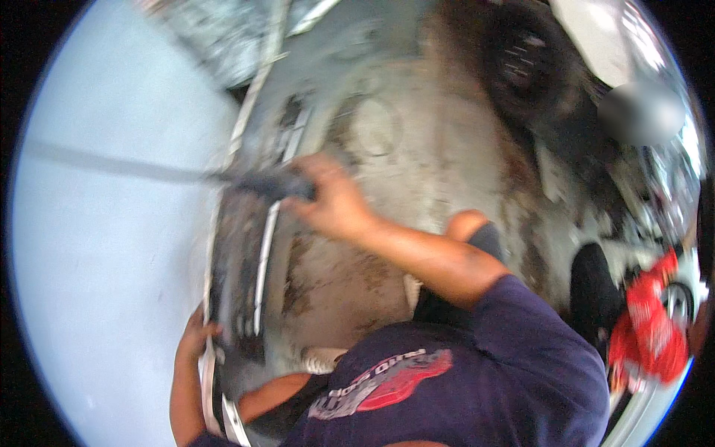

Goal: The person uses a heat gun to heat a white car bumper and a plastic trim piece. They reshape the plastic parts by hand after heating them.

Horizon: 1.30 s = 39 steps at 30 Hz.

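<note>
your right forearm angles up and left across your body, its hand (331, 197) closed around a blurred dark tool (268, 183) at the pale blue panel's (112, 283) edge. your left hand (196, 335) is lower on that edge, fingers (214, 328) reaching over; you cannot tell how firmly it grips.

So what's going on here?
Someone in a dark T-shirt is working by hand along the edge of a large pale blue panel. Their right hand holds a dark tool at that edge; it's too blurred to tell what kind. Their left hand is lower down at the same edge, nearer the body. Off to the right, another person in a red top is close by.
</note>
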Each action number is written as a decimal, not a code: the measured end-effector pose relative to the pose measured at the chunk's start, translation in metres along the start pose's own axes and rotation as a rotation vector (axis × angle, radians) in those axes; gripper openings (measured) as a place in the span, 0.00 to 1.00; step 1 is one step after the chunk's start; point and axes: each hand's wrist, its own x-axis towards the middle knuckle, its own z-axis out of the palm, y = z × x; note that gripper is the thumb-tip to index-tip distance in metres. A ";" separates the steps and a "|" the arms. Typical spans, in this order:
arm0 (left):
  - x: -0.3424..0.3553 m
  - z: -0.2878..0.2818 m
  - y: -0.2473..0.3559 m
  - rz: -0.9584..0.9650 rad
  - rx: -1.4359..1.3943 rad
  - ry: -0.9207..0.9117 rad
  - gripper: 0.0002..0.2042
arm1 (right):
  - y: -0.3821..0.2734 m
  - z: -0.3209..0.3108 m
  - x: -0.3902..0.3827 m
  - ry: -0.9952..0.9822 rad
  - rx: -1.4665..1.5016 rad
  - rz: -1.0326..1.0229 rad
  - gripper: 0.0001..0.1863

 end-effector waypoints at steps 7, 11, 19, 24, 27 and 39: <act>-0.013 0.022 0.036 -0.079 0.014 -0.083 0.53 | 0.001 -0.016 0.014 0.107 -0.042 0.055 0.32; -0.016 0.027 0.038 -0.078 0.045 -0.082 0.53 | 0.006 -0.025 0.022 0.150 -0.062 0.039 0.31; -0.013 0.021 0.027 -0.067 0.071 -0.076 0.53 | 0.013 -0.037 0.038 0.211 -0.030 0.132 0.32; -0.013 0.024 0.035 -0.016 0.135 -0.094 0.55 | 0.021 -0.042 0.047 0.241 -0.033 0.145 0.31; -0.007 0.017 0.015 0.002 0.110 -0.086 0.55 | 0.021 -0.042 0.049 0.249 0.010 0.146 0.30; -0.013 0.026 0.036 -0.025 0.145 -0.121 0.61 | 0.010 -0.043 0.043 0.154 0.144 0.233 0.28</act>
